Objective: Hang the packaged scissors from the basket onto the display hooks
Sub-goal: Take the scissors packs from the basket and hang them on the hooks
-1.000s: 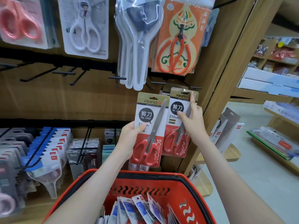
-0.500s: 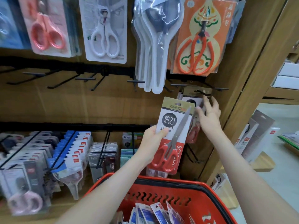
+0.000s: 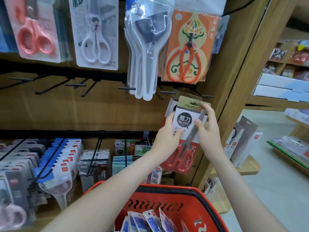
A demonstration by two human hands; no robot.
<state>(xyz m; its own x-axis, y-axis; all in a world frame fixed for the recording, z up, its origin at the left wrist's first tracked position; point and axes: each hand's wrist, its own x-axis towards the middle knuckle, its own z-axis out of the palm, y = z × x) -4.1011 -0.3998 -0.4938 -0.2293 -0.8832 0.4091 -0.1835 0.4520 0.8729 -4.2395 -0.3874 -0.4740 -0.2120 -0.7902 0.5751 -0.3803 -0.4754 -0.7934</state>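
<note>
Nearest, below the grip, the red basket (image 3: 197, 201) is holding more blue-carded packs (image 3: 145, 220) waiting their turn. Above it, the left hand (image 3: 167, 139) is pinching the red-handled scissors pack (image 3: 185, 131) by its left edge, while the right hand (image 3: 209, 128) is clasping its upper right side. Just behind the pack another like it (image 3: 169, 108) is hanging. The hanging step seems underway; next, the card's top slot needs threading onto the hook (image 3: 207, 96) just above the fingers.

Pale boxes (image 3: 282, 87) are stacked on a wooden shelf (image 3: 267, 104) at the right. Beyond them, colourful goods (image 3: 299, 56) are seen blurred. A grey floor (image 3: 274, 190) is shown below, and flat packets (image 3: 292, 148) are laid on a low shelf.
</note>
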